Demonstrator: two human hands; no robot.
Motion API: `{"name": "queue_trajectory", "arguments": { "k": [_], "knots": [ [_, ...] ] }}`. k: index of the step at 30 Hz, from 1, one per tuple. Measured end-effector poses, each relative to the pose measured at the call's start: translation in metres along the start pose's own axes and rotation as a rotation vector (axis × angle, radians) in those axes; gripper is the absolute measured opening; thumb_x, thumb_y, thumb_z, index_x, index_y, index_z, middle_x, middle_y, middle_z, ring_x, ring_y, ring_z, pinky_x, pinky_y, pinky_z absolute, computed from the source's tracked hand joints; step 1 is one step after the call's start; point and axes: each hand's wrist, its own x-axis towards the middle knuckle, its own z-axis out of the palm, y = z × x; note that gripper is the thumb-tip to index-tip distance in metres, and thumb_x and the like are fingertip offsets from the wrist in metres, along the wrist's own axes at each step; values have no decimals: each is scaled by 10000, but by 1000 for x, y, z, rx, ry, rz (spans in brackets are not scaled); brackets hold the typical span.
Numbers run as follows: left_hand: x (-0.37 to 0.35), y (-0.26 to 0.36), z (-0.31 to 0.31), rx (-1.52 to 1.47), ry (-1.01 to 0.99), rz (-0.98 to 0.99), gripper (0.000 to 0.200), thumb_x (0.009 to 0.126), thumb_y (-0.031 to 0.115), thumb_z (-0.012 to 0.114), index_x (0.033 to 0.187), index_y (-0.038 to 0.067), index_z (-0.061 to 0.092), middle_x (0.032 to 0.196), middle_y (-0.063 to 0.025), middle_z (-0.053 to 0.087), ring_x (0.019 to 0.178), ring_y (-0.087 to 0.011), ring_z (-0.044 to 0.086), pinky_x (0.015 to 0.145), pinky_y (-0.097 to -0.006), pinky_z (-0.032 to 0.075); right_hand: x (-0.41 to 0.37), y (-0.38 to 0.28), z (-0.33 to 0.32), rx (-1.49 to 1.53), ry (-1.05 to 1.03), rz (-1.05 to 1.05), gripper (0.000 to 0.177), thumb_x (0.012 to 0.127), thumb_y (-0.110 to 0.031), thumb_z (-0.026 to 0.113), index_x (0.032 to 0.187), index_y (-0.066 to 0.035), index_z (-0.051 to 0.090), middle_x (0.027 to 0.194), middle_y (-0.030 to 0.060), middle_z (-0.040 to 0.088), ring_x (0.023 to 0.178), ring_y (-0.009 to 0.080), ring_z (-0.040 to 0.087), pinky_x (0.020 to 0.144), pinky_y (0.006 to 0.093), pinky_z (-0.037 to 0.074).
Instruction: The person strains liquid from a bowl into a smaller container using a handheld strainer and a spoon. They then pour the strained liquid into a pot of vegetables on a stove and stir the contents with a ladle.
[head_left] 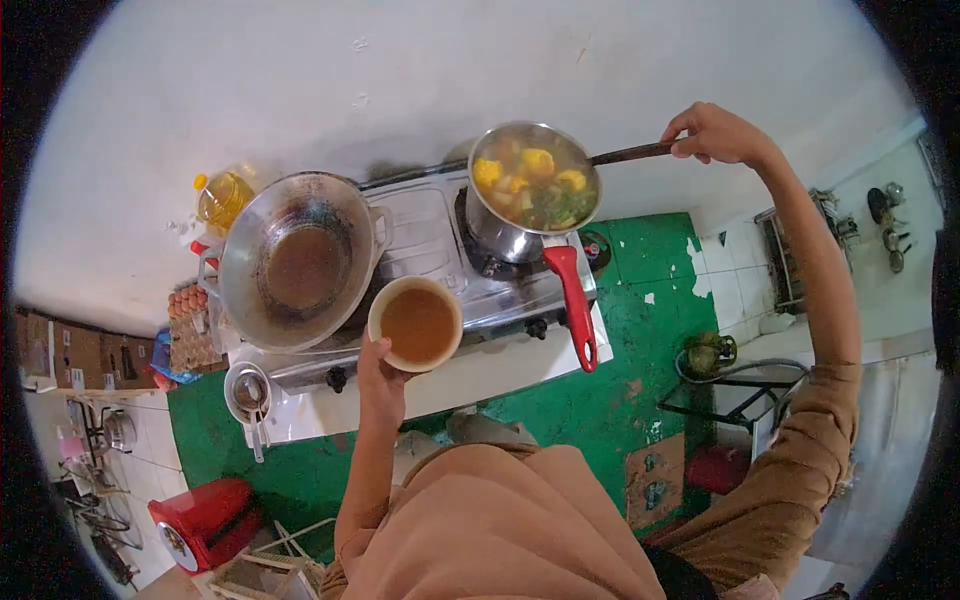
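My left hand (381, 388) grips a cream bowl (458, 325) of brown liquid, held level in front of the stove. My right hand (712, 134) pinches the end of a dark long-handled utensil (632, 154). Its other end reaches into the saucepan (500, 232), and whatever head it has is hidden there. Corn chunks (538, 162) and green leaves (548, 213) float in the pan's broth. The saucepan sits on the right burner, its red handle (572, 300) pointing toward me. Left of the bowl, a large wok (243, 235) holds some brown liquid at its bottom.
The gas stove (420, 235) stands against a white wall. An oil bottle (226, 200) and eggs (188, 300) are left of the wok. A small bowl with a strainer (247, 392) sits at the front left corner. A gas cylinder (708, 355) stands on the right.
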Motion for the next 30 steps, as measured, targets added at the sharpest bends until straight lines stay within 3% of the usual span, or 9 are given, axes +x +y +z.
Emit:
{"name": "queue_trajectory", "arguments": {
  "k": [6, 8, 11, 14, 17, 20, 23, 25, 30],
  "knots": [
    [1, 5, 6, 1, -32, -4, 593, 819, 328, 506, 1350, 112, 358, 1269, -76, 487, 1112, -235, 549, 795, -401, 531, -34, -3, -2, -36, 91, -41, 220, 767, -125, 634, 961, -32, 679, 600, 59, 576, 488, 143, 489, 496, 318, 415],
    [1, 4, 11, 3, -30, -9, 595, 818, 328, 507, 1351, 113, 358, 1272, -74, 486, 1109, -234, 550, 801, -407, 527, -42, 5, 6, -163, 305, -381, 219, 778, -131, 633, 976, -45, 673, 675, 108, 627, 538, 231, 556, 559, 374, 453],
    [0, 3, 18, 21, 16, 21, 593, 819, 329, 507, 1351, 110, 360, 1271, -75, 487, 1108, -237, 549, 822, -418, 521, -67, -12, 16, -341, 363, -372, 218, 788, -148, 613, 996, -110, 668, 696, 153, 635, 607, 289, 627, 568, 419, 494],
    [2, 2, 18, -6, -37, 17, 589, 821, 326, 507, 1348, 106, 361, 1265, -79, 488, 1111, -242, 546, 833, -417, 523, -104, -52, 34, -693, 423, -236, 269, 802, -133, 564, 1062, -137, 633, 714, 111, 620, 634, 288, 638, 549, 406, 503],
    [2, 3, 23, -15, -34, 11, 578, 823, 317, 504, 1342, 101, 369, 1265, -81, 487, 1111, -238, 546, 843, -413, 522, -128, -60, 46, -799, 461, -231, 338, 798, -132, 538, 1129, -166, 596, 729, 81, 586, 607, 261, 628, 518, 376, 497],
    [2, 6, 27, 6, 34, 76, 518, 830, 362, 522, 1224, 34, 445, 1208, -120, 534, 1028, -277, 595, 743, -443, 558, -139, -58, 41, -802, 529, -229, 358, 787, -141, 549, 1143, -170, 580, 765, 68, 571, 583, 242, 612, 510, 366, 489],
    [5, 12, 24, -4, -7, 60, 499, 828, 353, 526, 1209, 37, 455, 1206, -121, 533, 1033, -289, 590, 744, -442, 557, -129, -53, 47, -821, 642, -242, 379, 785, -140, 546, 1164, -166, 562, 770, 57, 562, 585, 233, 607, 513, 356, 485],
    [6, 18, 23, -3, -31, 5, 570, 819, 314, 508, 1328, 88, 387, 1239, -86, 504, 1079, -240, 561, 791, -403, 541, -115, -54, 51, -875, 643, -254, 358, 788, -141, 546, 1146, -154, 564, 786, 53, 564, 594, 226, 610, 517, 348, 484],
    [5, 32, 22, -5, -35, 24, 548, 820, 312, 526, 1303, 80, 410, 1231, -77, 509, 1075, -230, 561, 803, -386, 529, -68, -54, 64, -968, 644, -319, 422, 768, -99, 560, 1187, -146, 547, 795, 53, 530, 568, 196, 581, 522, 322, 468]
  ]
}}
